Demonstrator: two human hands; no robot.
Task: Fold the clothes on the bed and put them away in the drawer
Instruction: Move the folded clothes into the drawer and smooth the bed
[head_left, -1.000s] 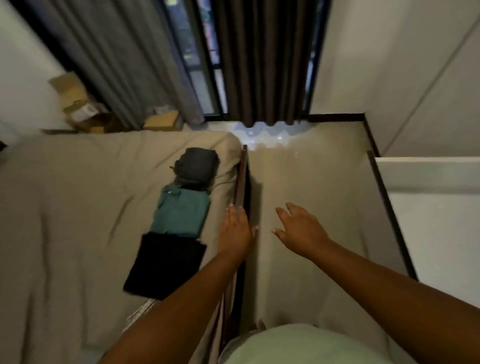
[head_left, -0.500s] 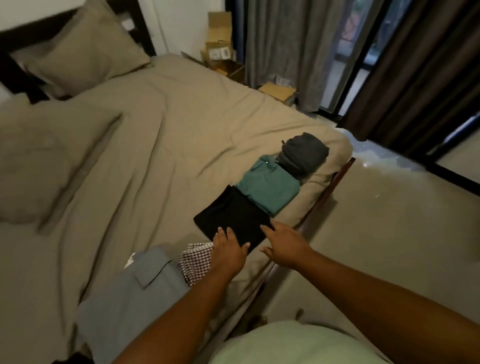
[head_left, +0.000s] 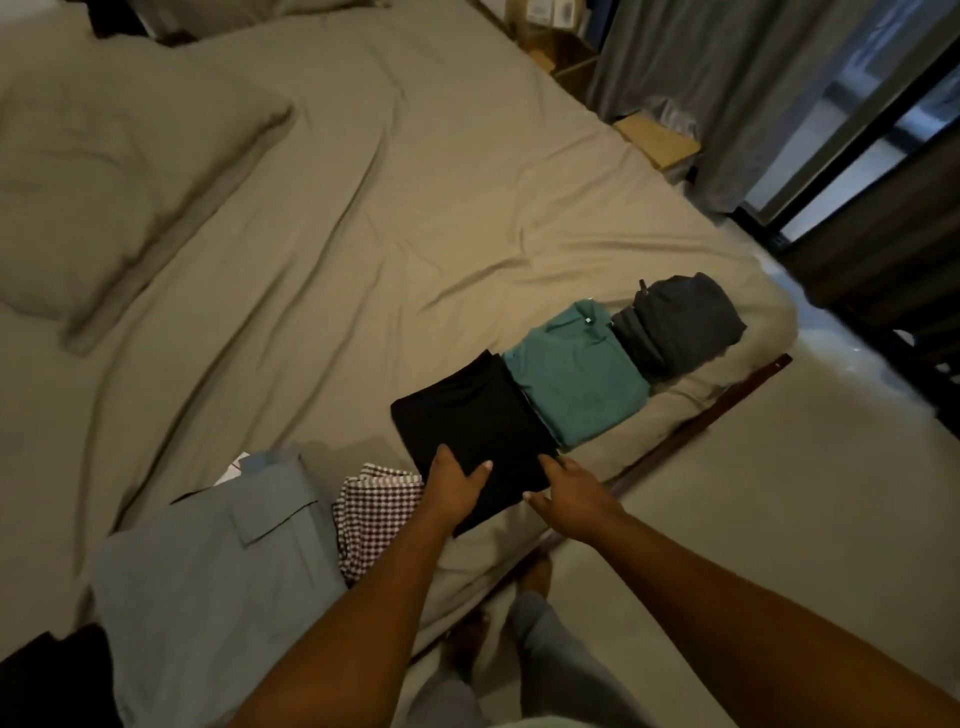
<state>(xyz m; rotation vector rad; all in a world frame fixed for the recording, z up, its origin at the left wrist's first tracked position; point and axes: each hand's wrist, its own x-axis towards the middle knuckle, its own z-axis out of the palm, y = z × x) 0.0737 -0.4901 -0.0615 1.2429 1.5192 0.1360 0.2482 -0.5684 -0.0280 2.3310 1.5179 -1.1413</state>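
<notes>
**My hands are on the black folded cloth**

My arms come up from the bottom of the view, and my elbows are cut off. A dark lump (head_left: 47, 680) in the bottom left corner is cut off too, so I cannot tell what it is.

My left hand (head_left: 454, 486) lies on the near edge of the black folded cloth (head_left: 478, 426). Its fingers are flat and its thumb is spread wide. My right hand (head_left: 574, 493) touches the cloth's near right corner with straight fingers. I cannot tell if the tips go under it. Half a second ago both hands were just short of this cloth.

Left of my arm lie a checked cloth (head_left: 374, 514) and blue-grey pants (head_left: 218, 571), and my arm partly hides both of them.

Past the black cloth, a green folded shirt (head_left: 576, 389) and a dark grey folded cloth (head_left: 675, 322) sit in a row, each touching the next. All of them lie on the bed (head_left: 363, 260), on its tan sheet near the right edge.

A pillow (head_left: 104, 182) sits far off on the left. The pale floor (head_left: 779, 519) is on the right. Brown boxes (head_left: 654, 137) and a grey curtain (head_left: 727, 78) are at the back.
</notes>
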